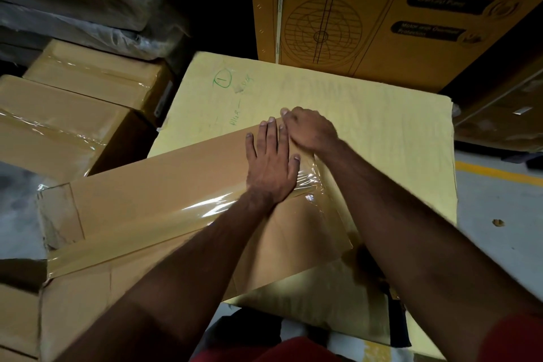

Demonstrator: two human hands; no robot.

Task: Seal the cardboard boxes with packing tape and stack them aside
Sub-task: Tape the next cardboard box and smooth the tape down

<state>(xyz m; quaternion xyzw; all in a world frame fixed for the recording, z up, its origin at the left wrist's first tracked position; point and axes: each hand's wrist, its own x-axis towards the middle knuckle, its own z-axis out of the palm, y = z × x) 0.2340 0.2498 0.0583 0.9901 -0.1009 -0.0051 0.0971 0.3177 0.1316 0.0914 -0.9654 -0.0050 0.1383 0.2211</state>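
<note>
Hands meet on a long cardboard box [164, 200] lying across a pale yellow carton [367, 114]: we see the left hand [271, 164] pressed flat, fingers straight, the right hand [308, 129] curled at the taped far edge; whether it pinches tape [205, 209] we cannot tell.

Brown box [164, 185] on a pale yellow sheet [367, 114], as I see it through the head camera.

I read green handwriting [232, 88] on the sheet, glossy clear tape [211, 206] over the brown cardboard, a mustard-yellow carton [411, 9] printed with a black line-drawn fan, a yellow stripe [499, 172] across the grey floor [493, 244], and red sleeves [517, 338] at the frame's bottom edge.
</note>
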